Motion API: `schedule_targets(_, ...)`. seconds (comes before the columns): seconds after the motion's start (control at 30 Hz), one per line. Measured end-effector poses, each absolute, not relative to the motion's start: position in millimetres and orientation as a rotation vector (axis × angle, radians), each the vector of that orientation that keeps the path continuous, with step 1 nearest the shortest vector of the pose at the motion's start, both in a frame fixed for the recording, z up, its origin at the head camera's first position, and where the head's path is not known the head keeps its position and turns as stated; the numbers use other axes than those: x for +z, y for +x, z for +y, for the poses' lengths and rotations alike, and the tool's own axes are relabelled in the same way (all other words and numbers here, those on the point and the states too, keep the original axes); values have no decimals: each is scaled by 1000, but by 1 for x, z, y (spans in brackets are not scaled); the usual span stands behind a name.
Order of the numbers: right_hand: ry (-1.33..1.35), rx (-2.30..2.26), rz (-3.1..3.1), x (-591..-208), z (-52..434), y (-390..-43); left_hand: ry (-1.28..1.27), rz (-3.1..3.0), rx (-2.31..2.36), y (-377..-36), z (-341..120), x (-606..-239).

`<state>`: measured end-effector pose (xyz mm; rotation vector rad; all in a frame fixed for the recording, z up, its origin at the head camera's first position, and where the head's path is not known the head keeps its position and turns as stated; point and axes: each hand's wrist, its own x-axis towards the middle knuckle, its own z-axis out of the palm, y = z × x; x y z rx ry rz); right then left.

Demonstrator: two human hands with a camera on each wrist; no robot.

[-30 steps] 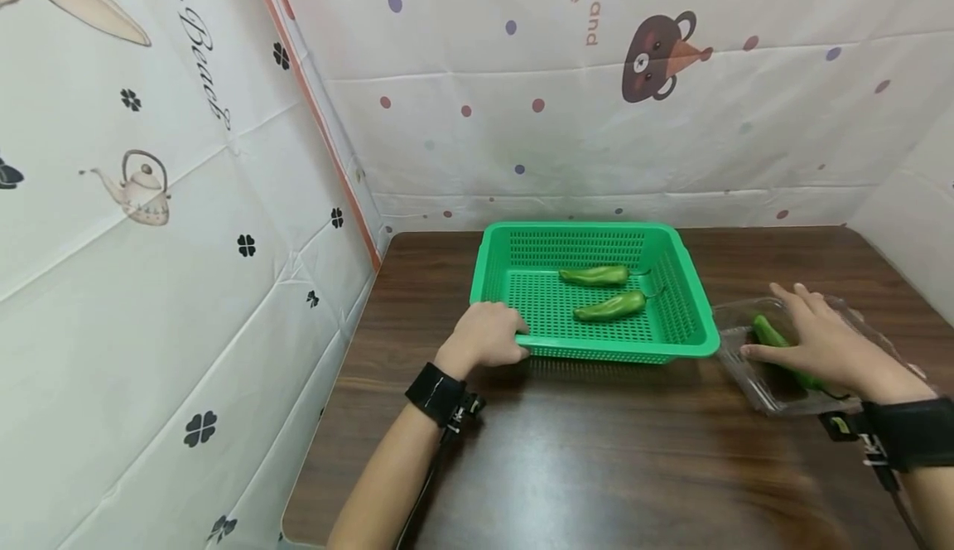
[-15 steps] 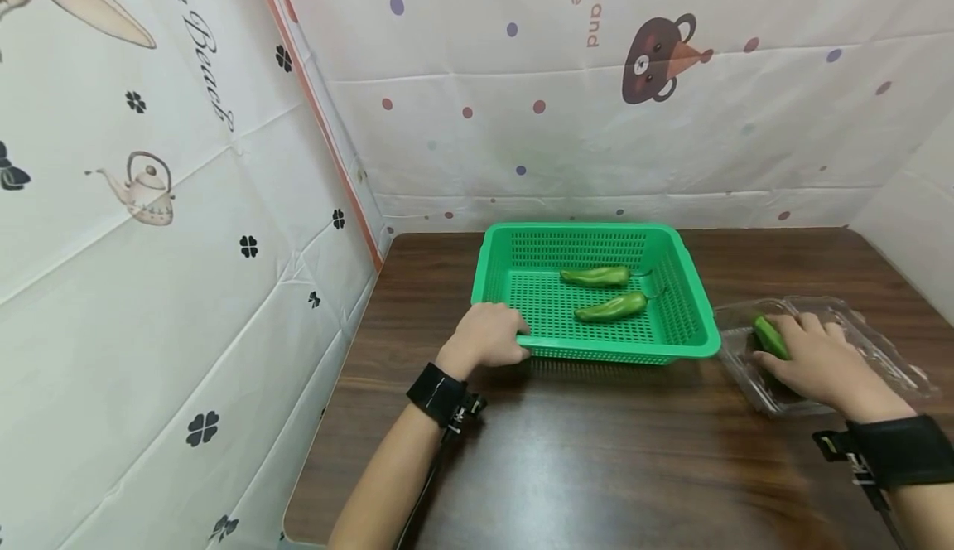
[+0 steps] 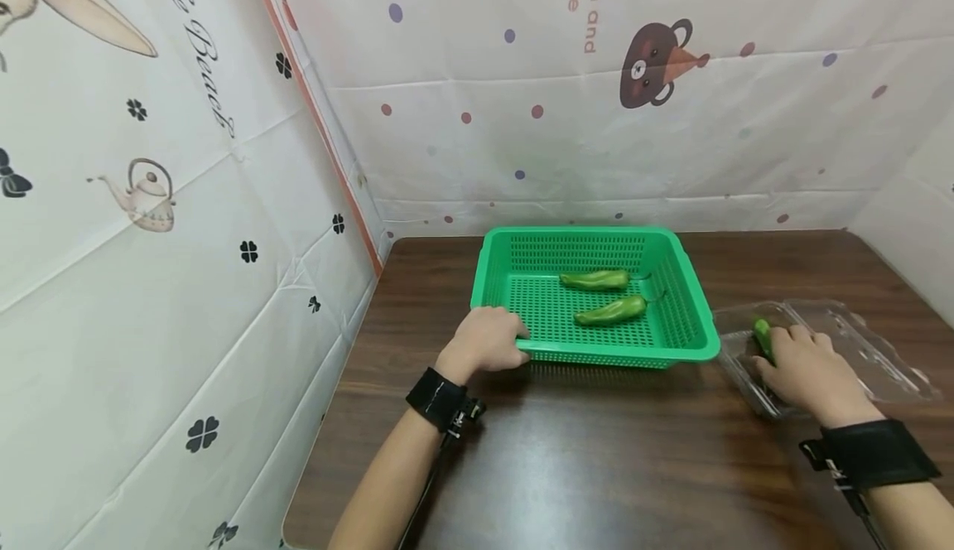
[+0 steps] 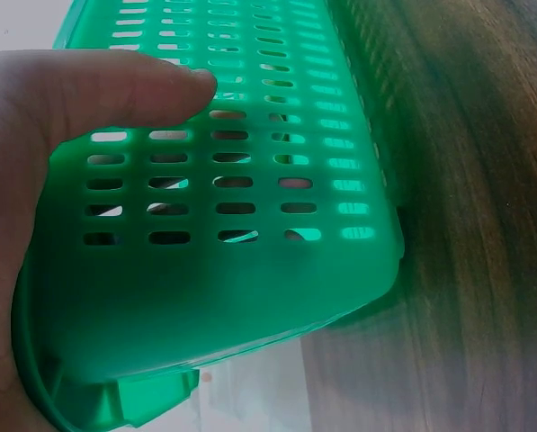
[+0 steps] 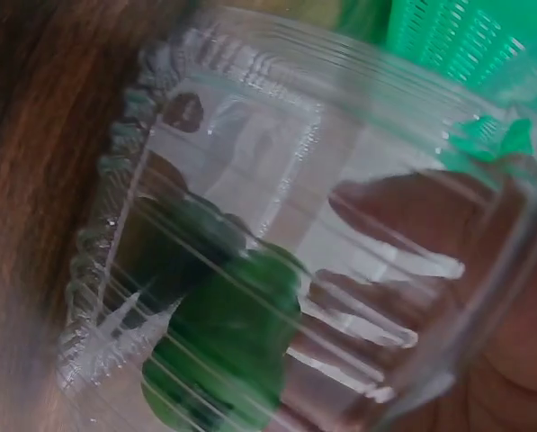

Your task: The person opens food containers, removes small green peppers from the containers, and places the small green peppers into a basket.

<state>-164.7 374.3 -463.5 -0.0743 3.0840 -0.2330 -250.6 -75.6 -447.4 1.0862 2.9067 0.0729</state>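
My left hand (image 3: 486,340) grips the near left corner of a green perforated plastic basket (image 3: 596,352). In the left wrist view its thumb (image 4: 151,90) lies against the basket's slotted outer wall. Two green chili peppers, one farther (image 3: 595,280) and one nearer (image 3: 611,311), lie inside the basket. To the right, my right hand (image 3: 812,374) reaches into a clear plastic clamshell container (image 3: 857,339) and holds a green chili pepper (image 3: 763,335), mostly hidden under the fingers. In the right wrist view that pepper (image 5: 232,333) shows blurred through the clear wall.
Both the basket and the container stand on a dark brown wooden table (image 3: 581,459). Printed white sheets hang behind it (image 3: 447,152) and along its left side (image 3: 224,310). Black bands with small cameras are strapped to the left wrist (image 3: 440,401) and the right wrist (image 3: 872,455).
My right hand has come down into the container, its spread fingers have closed around the pepper, and it has shifted slightly left. The pepper has turned a little. My left hand stays on the basket.
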Motion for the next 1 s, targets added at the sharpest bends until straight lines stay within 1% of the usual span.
schedule_targets(0.5,-50,-256,3124,-473,379,-163,1103,2918,73,-251,-76,-449)
schedule_targets(1.0,-91,-281,3070,-477,392,-174,1109,2922,78,-252,-76,-449)
